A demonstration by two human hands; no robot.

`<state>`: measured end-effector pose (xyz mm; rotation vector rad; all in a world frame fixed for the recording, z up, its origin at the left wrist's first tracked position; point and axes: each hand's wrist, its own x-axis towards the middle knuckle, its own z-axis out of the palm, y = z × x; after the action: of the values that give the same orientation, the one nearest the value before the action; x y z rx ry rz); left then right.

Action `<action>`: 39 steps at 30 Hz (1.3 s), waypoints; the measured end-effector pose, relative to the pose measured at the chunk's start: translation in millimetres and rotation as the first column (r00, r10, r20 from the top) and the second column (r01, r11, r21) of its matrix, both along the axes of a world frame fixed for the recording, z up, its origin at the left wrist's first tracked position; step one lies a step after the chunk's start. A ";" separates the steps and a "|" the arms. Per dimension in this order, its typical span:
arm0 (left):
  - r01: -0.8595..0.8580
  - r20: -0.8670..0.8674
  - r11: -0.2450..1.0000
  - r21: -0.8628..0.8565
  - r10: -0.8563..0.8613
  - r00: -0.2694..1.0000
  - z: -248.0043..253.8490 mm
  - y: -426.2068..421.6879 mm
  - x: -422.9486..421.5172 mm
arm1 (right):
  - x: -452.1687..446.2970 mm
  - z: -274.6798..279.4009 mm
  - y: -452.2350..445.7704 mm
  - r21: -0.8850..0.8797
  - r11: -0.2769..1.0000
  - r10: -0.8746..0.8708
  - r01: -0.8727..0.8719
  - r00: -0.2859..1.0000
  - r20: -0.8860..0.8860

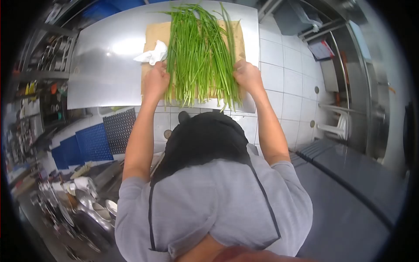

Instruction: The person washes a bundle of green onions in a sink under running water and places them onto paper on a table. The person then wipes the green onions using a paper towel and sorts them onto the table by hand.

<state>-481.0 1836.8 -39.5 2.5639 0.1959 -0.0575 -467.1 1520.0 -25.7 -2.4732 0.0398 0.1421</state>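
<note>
Note green chives (198,56) on brown sheet (157,32) atop steel table (113,78), between curled left hand (156,79) and curled right hand (248,76), of indeterminable grip; beware spilling stem ends over near edge by pulling bodyward.

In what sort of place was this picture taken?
Probably a commercial kitchen: the view shows a metal worktable, long chive-like greens spread above it, and metal cookware at lower left.
</note>
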 end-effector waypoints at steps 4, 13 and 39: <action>0.071 0.013 0.996 -0.051 -0.071 0.997 -0.3 0.3 0.8 | -12.6 -12.1 9.5 -0.011 0.994 -0.105 0.106 0.992 0.074; 0.367 0.291 0.925 0.104 -0.381 0.878 7.5 -26.5 0.6 | -25.8 -6.2 66.2 -0.124 0.992 0.011 0.014 0.979 0.202; -0.059 0.080 0.957 0.285 0.038 0.996 -3.1 64.6 53.0 | -17.7 -0.2 129.9 -0.027 0.991 0.133 -0.132 0.990 0.055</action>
<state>-427.9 1901.4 -42.5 2.8435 0.2557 0.0908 -484.8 1649.9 -26.0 -2.5019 -0.1485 0.1286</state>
